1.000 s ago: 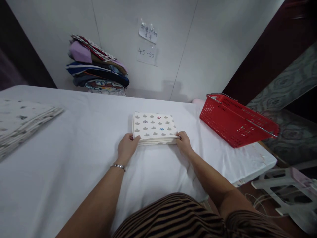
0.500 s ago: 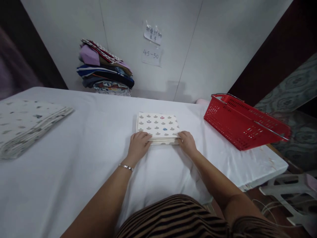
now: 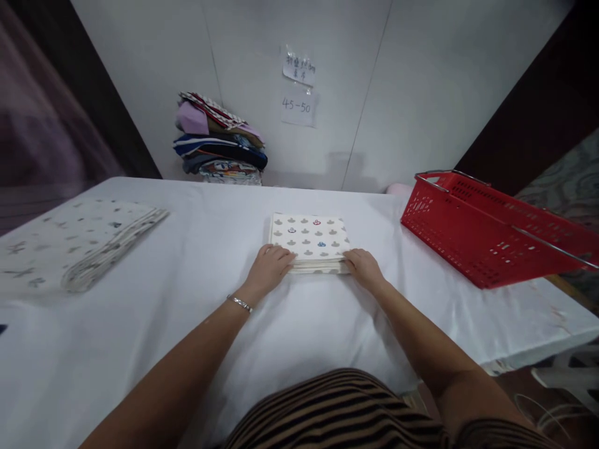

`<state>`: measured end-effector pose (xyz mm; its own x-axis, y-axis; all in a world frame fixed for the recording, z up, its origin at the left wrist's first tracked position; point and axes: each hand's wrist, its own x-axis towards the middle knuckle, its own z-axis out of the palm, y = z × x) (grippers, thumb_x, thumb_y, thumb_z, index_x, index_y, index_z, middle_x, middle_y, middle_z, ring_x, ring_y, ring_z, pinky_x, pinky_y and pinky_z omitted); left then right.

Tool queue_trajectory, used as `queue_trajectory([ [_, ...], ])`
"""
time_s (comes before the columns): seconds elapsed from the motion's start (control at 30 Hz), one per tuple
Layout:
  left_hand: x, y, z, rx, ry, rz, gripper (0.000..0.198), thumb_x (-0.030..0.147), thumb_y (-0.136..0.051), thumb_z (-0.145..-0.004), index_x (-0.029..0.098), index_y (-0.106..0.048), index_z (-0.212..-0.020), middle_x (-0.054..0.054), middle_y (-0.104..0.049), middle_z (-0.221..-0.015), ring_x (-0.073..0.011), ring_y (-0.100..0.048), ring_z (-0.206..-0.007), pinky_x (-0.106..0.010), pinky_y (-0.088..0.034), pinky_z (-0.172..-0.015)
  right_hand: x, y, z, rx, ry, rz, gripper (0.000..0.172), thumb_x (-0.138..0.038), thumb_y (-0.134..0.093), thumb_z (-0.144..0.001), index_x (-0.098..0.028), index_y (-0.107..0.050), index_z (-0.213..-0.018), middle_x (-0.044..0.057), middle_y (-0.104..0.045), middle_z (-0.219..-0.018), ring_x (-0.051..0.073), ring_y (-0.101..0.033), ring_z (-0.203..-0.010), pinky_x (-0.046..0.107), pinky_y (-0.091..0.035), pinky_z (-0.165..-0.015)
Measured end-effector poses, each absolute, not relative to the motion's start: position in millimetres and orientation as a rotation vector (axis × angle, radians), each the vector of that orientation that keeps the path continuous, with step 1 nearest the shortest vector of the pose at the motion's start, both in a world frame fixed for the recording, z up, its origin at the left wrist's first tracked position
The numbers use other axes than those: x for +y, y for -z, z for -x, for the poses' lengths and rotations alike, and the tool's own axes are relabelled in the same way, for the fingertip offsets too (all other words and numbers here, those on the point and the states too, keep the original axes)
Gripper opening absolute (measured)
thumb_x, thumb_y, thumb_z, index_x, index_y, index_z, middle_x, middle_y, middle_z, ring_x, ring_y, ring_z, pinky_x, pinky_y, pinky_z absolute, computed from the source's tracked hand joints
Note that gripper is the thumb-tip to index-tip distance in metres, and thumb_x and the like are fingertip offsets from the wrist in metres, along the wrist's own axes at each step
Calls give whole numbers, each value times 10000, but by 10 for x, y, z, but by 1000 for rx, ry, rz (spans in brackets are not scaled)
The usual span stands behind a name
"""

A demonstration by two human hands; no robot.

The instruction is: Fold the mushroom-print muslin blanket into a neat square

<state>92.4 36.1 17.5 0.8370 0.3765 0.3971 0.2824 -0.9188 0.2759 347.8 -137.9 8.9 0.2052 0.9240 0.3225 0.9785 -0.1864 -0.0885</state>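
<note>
A small folded tablecloth (image 3: 309, 236), cream with grey shapes and a few red and blue motifs, lies flat on the white-covered table (image 3: 154, 362) in front of me. Its layered near edge faces my body. At its near left corner, my left hand (image 3: 270, 268) is closed on the edge, a silver bracelet round the wrist. My right hand (image 3: 364, 267) grips the near right corner in the same way. The fingertips and thumbs are partly hidden against the layers.
A larger folded patterned cloth (image 3: 88, 243) lies on the left of the table. To the right stands a red plastic basket (image 3: 482, 231) with metal handles. Stacked fabrics (image 3: 219, 140) sit by the back wall, beside paper signs (image 3: 298, 87). A white stool (image 3: 571, 377) is at lower right.
My view has turned slightly left, so everything appears shifted right. Both hands stay at the near corners of the tablecloth, which looks unchanged.
</note>
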Motion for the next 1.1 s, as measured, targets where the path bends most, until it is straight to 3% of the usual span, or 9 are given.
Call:
queue_trajectory([
  [0.33, 78, -167, -1519, 371, -595, -2830, 241, 248, -500, -900, 251, -651, -1087, -54, -654, -1061, -220, -553, -1032, -401, -370, -949, -1272, -190, -3492, -1979, 296, 2098, 275, -129, -538, -846, -204, -605, -1102, 99, -626, -1102, 241, -529, -958, 336, -383, -798],
  [0.6, 6, -164, -1681, 481, -520, -2805, 258, 268, -537, -887, 243, -613, -1132, -45, -654, -1084, -222, -557, -1025, -377, -395, -892, -1168, -238, -3480, -2101, 215, 1985, 152, -157, -485, -882, -196, -623, -933, 87, -637, -928, 224, -524, -867, 325, -364, -750],
  [0.87, -81, -214, -1742, 505, -532, -2908, 252, 310, -556, -879, 226, -562, -1117, -52, -628, -1101, -225, -542, -1045, -370, -384, -872, -1175, -197, -3555, -1944, -3, 1921, 148, -217, -519, -894, -196, -614, -1005, 57, -664, -959, 192, -572, -889, 297, -406, -799],
  [1.1, -137, -245, -1815, 531, -569, -3044, 138, 285, -526, -892, 186, -556, -983, -67, -610, -1006, -227, -534, -959, -361, -390, -812, -1164, -267, -3542, -1958, -67, 1971, 155, -219, -513, -900, -180, -623, -1001, 68, -669, -953, 194, -579, -880, 292, -407, -778],
])
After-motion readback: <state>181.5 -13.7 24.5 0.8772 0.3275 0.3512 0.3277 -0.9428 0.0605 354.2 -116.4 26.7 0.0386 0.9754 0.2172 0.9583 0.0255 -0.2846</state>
